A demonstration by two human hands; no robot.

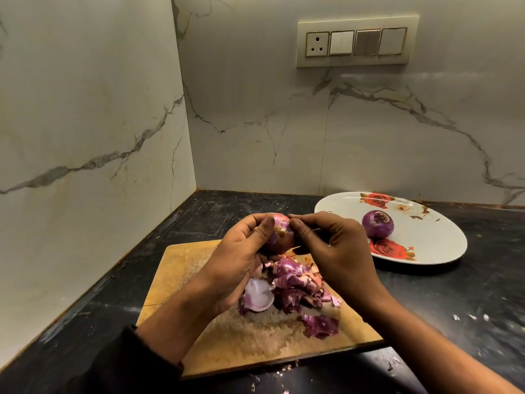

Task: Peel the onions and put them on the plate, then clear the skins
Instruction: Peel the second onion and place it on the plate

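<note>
Head view: your left hand (241,251) cups the red onion (279,234) above the cutting board (181,268); your right hand (332,245) pinches skin at its 3 o'clock side. A peeled onion (377,224) sits on the floral plate (431,243) at 2 o'clock. Risk: a hard pull could twist the onion free onto the skins (295,285).

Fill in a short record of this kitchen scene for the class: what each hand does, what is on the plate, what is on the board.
left hand: holds the onion above the board
right hand: pinches at the top of that onion
plate: one peeled onion, on the counter to the right
chopping board: pile of purple skins
step: second onion not yet on the plate
</note>
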